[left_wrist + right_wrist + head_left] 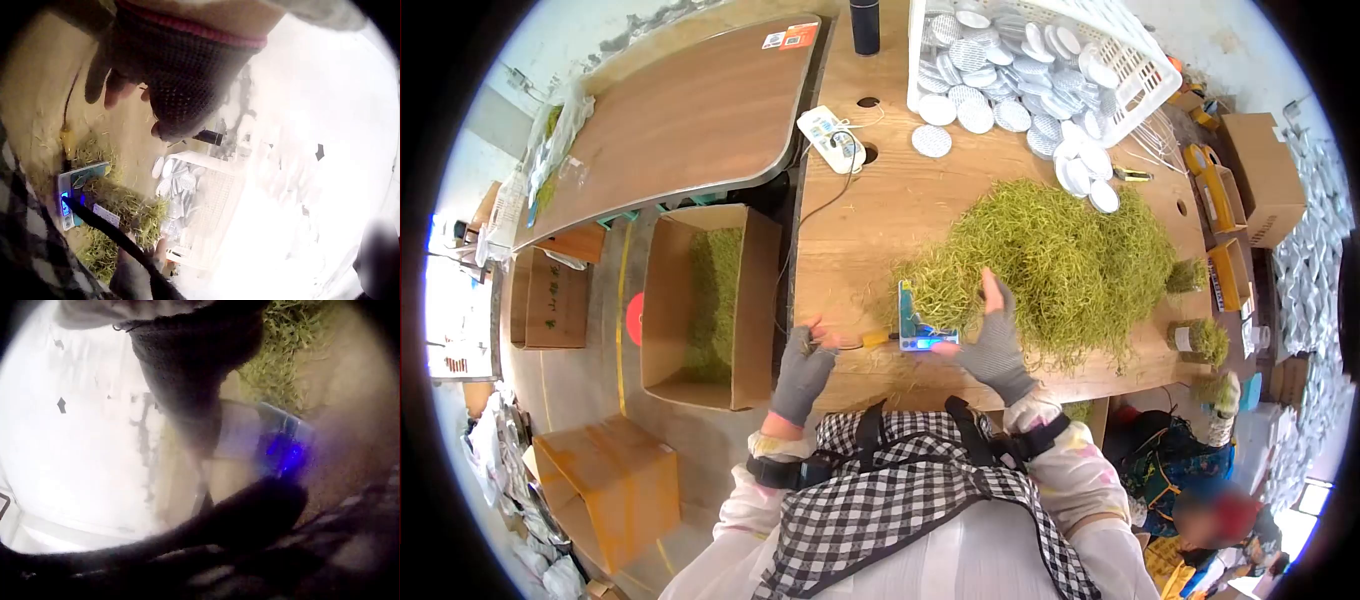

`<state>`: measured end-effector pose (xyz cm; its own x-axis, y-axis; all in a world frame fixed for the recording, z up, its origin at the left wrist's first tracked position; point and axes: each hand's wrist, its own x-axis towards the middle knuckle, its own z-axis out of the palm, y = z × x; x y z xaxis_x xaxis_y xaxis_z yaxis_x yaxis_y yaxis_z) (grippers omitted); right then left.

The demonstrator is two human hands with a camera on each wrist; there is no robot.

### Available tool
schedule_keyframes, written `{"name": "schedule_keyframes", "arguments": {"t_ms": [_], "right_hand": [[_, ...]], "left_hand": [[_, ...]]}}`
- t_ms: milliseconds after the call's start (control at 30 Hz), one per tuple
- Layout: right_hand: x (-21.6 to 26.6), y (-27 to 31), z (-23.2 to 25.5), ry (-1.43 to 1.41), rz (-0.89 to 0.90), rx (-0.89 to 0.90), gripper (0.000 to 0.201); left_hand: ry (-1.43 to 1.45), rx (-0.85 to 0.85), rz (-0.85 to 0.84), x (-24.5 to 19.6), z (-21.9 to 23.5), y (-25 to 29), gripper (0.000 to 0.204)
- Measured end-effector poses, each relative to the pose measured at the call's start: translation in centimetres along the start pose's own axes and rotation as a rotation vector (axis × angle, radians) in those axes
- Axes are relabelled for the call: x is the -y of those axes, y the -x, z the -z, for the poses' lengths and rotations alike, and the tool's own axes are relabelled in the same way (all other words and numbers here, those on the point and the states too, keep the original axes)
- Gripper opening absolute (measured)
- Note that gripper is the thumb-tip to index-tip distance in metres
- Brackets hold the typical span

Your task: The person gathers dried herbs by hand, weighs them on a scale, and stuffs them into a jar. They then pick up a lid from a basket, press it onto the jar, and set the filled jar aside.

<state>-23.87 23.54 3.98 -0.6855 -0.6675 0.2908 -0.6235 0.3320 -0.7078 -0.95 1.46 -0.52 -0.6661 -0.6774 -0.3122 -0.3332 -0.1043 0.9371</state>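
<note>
Observed left hand (803, 372) holding nothing, with loosely bent fingers over wooden table (850, 235). Noted right hand (997, 352) with spread thumb and fingers, gripping nothing visible, beside blue scale (907, 322); cannot tell whether touching. Located scale near the table's front edge, bearing yellow-green strands (940, 295). Recorded large strand pile (1080, 265) adjoining on the right; farther out, white basket (1145, 75) of pale discs (1025, 85).

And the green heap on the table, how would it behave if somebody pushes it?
The green heap would likely squash and spread, since its strands are thin and loose. It may also shed bits, because stray strands stick out along its edge.
</note>
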Motion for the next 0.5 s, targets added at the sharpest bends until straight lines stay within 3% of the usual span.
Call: {"name": "schedule_keyframes", "arguments": {"t_ms": [33,100,167,200,267,300,367,433,500], "right_hand": [[-0.8,0.7,0.7,0.004,0.001,0.000,0.111],[-3.4,2.5,2.2,-0.061,-0.284,0.200,0.093],[-6.7,4.5,3.3,-0.060,-0.323,0.401,0.067],[-7.4,5.5,3.1,-0.060,-0.325,0.399,0.067],[-7.8,6.8,2.9,-0.027,-0.542,0.654,0.046],[-8.1,7.3,2.4,-0.029,-0.546,0.651,0.046],[-7.4,7.4,1.1,-0.110,-0.446,0.788,0.043],[-7.2,7.6,0.5,-0.215,-0.452,0.788,0.049],[-4.2,5.4,-0.6,0.113,0.052,0.718,0.057]], "left_hand": [[0.004,0.002,-0.001,-0.3,0.2,0.1,0.052],[0.072,0.002,0.068,-0.7,0.4,0.2,0.051],[0.016,0.006,0.038,-0.8,0.4,0.0,0.051],[-0.043,0.010,0.006,-0.9,0.4,0.0,0.051],[-0.045,0.014,-0.017,0.2,0.3,-0.7,0.051],[-0.047,0.015,-0.038,0.8,0.1,-1.0,0.051],[-0.075,0.027,-0.058,1.5,-0.2,-1.6,0.051],[-0.106,0.032,-0.077,1.2,-0.4,-1.9,0.050],[-0.179,0.073,-0.043,-0.6,-1.1,-1.5,0.049]]}}
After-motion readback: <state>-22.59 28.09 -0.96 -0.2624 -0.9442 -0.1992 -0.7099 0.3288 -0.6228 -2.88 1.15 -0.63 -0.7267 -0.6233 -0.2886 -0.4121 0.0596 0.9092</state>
